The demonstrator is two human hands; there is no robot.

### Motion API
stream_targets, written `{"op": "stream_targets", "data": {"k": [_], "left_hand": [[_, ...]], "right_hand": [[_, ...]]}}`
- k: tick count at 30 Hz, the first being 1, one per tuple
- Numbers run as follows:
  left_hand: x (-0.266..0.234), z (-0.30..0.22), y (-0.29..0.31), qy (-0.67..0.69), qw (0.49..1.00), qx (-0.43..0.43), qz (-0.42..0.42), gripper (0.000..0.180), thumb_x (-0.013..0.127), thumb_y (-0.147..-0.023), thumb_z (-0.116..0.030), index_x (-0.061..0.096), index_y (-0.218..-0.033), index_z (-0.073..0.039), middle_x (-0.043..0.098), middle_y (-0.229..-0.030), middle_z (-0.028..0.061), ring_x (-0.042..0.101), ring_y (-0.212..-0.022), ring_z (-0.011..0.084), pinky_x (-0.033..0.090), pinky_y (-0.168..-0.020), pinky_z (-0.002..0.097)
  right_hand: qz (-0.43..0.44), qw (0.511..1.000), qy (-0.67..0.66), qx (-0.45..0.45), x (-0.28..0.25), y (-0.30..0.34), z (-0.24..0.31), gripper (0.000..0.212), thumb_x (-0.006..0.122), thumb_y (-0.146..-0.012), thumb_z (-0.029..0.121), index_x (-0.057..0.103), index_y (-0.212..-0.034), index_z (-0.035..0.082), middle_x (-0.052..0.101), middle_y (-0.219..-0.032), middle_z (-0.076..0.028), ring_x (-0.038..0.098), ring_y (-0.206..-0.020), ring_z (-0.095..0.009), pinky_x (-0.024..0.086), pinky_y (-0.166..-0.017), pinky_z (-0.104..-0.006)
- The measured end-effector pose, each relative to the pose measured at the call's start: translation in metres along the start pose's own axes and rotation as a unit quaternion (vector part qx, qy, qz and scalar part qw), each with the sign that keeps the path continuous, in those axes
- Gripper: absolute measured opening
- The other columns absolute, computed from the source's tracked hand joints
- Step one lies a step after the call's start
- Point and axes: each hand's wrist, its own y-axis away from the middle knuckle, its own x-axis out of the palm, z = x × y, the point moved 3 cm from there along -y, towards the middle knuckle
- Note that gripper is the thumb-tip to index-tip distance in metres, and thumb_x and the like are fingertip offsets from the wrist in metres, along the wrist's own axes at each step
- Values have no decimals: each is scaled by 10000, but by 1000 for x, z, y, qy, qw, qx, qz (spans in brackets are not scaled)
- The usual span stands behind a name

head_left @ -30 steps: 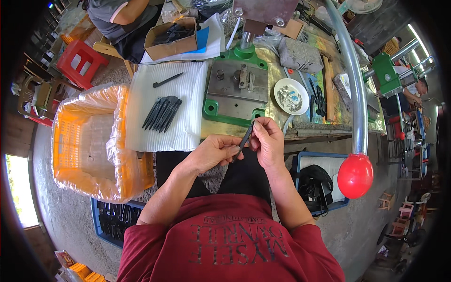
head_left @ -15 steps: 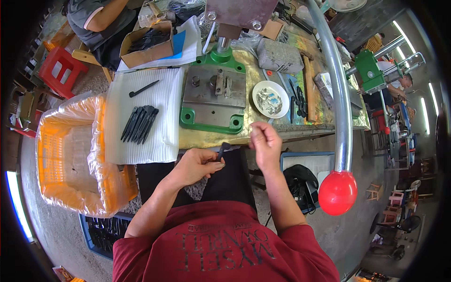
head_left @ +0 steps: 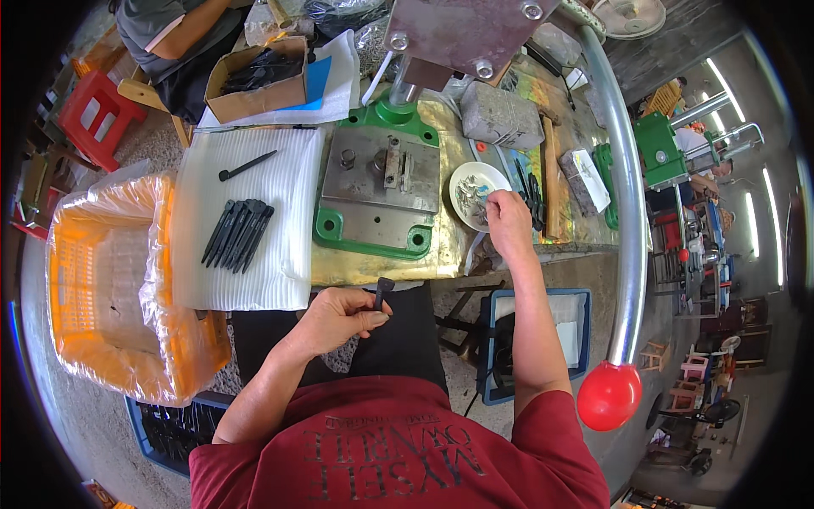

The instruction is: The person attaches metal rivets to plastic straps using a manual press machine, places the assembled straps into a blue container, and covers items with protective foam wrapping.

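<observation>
Between the thumb and fingers of my left hand (head_left: 332,322), over my lap, is a black stake-like piece (head_left: 384,289), its wider head pointing up. My right hand (head_left: 510,224) reaches to the near right of a white bowl (head_left: 456,204) holding small silvery metal parts (head_left: 471,186). Its fingers are pinched together at the bowl; whatever is between them is hidden. Left of the press, a white foam sheet (head_left: 288,263) bears a row of several black stakes (head_left: 237,234) and a single one (head_left: 248,165) apart. The green press base (head_left: 365,240) carries a metal plate with a small fixture (head_left: 393,163).
A steel lever (head_left: 629,212) with a red ball (head_left: 609,396) hangs at my right. Left stands a plastic-lined orange crate (head_left: 72,284). A wrapped grey block (head_left: 502,115), black-handled tools (head_left: 532,191) and a cardboard box (head_left: 254,109) lie farther back; a co-worker (head_left: 157,38) sits far left.
My right hand has moved from the table's front edge up and right to the bowl. My left hand keeps the black piece, now turned more upright. The view has shifted slightly.
</observation>
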Motion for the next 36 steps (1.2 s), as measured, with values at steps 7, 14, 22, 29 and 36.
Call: {"op": "stream_targets", "data": {"k": [7,14,22,29,36], "left_hand": [[0,0,-2,1,1000,-12,4,102,587,-767,-70,608,-847,-10,550,-641,2,507,-549,43,428,-519,169],[3,5,-4,14,1000,-10,17,138,596,-762,-108,614,-858,-11,539,-639,-20,477,-553,25,437,-514,175],[1,6,-3,11,1000,-14,12,136,593,-763,-102,613,-861,-10,543,-645,-17,477,-553,25,439,-519,173],[3,8,-4,10,1000,-14,11,135,590,-764,-90,610,-866,-5,549,-656,-13,479,-555,27,438,-518,173],[4,11,-4,10,1000,-22,11,137,590,-765,-88,608,-870,-2,553,-669,-9,481,-559,28,438,-522,171]], "right_hand": [[96,989,104,49,7,-3,-2,93,494,-765,135,541,-791,60,540,-821,-110,518,-816,-297,366,-677,-471],[145,972,182,19,10,-6,4,85,467,-758,81,485,-826,33,527,-836,-130,512,-814,-314,357,-676,-469],[79,994,81,1,5,-4,-6,77,470,-759,70,483,-811,15,524,-802,-155,514,-775,-332,389,-653,-427],[79,995,65,-1,-2,-5,-9,73,492,-760,85,506,-779,16,532,-772,-154,522,-742,-327,401,-637,-420],[96,991,86,21,0,-4,-9,86,498,-763,104,520,-792,27,537,-792,-141,522,-768,-320,397,-641,-429]]}}
